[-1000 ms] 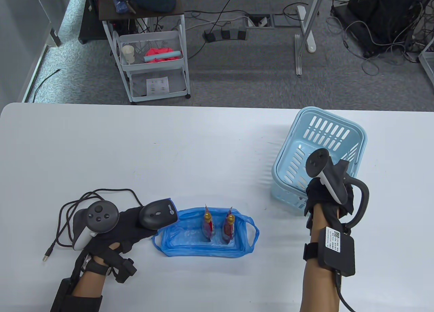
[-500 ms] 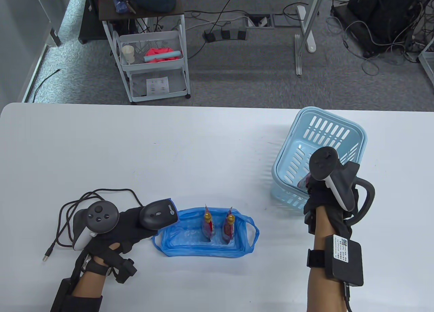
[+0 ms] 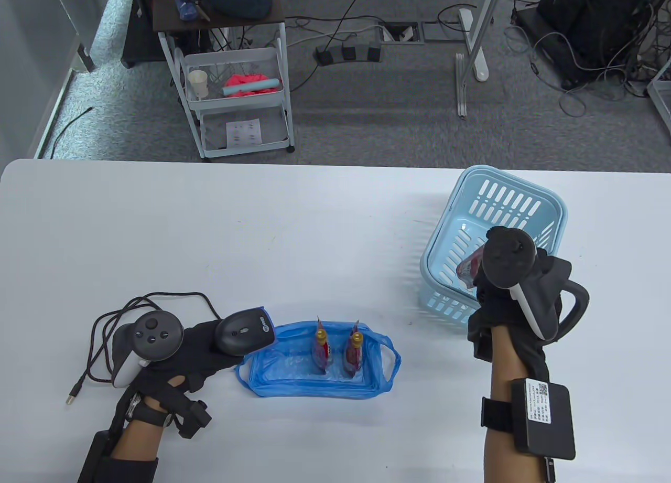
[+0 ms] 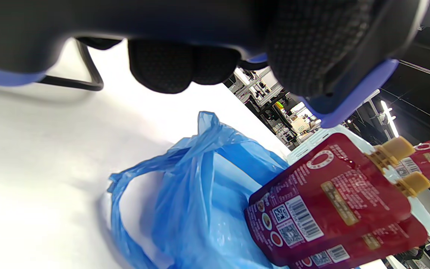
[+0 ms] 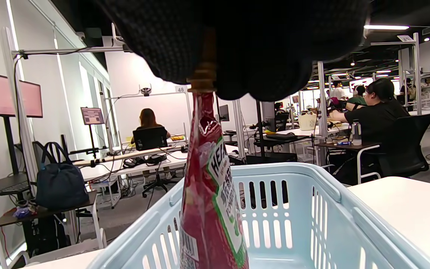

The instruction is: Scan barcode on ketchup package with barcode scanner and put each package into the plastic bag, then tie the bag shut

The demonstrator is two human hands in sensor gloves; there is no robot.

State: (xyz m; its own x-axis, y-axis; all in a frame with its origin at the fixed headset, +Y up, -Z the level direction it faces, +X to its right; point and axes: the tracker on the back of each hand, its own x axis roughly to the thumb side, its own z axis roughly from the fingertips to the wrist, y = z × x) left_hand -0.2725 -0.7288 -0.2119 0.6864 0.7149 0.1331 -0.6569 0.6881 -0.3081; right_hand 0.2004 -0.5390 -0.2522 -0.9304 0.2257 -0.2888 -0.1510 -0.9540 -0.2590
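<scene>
My left hand (image 3: 202, 346) grips the black barcode scanner (image 3: 245, 332) at the left end of the blue plastic bag (image 3: 272, 373), which lies open on the table. Two red ketchup packages (image 3: 322, 351) (image 3: 354, 353) stand in the bag, and the left wrist view shows their barcodes (image 4: 304, 218) close up. My right hand (image 3: 498, 294) holds a third ketchup package (image 3: 468, 266) by its capped top, lifted above the light blue basket (image 3: 493, 200). In the right wrist view this package (image 5: 211, 194) hangs from my fingers over the basket (image 5: 312, 194).
The scanner's dark cable (image 3: 110, 325) loops on the table left of my left hand. A white trolley (image 3: 236, 95) stands on the floor past the table's far edge. People sit at desks (image 5: 379, 127) in the room behind.
My right hand has risen out of the basket and drawn back toward me, bringing a ketchup package up with it. The left hand and scanner have stayed still.
</scene>
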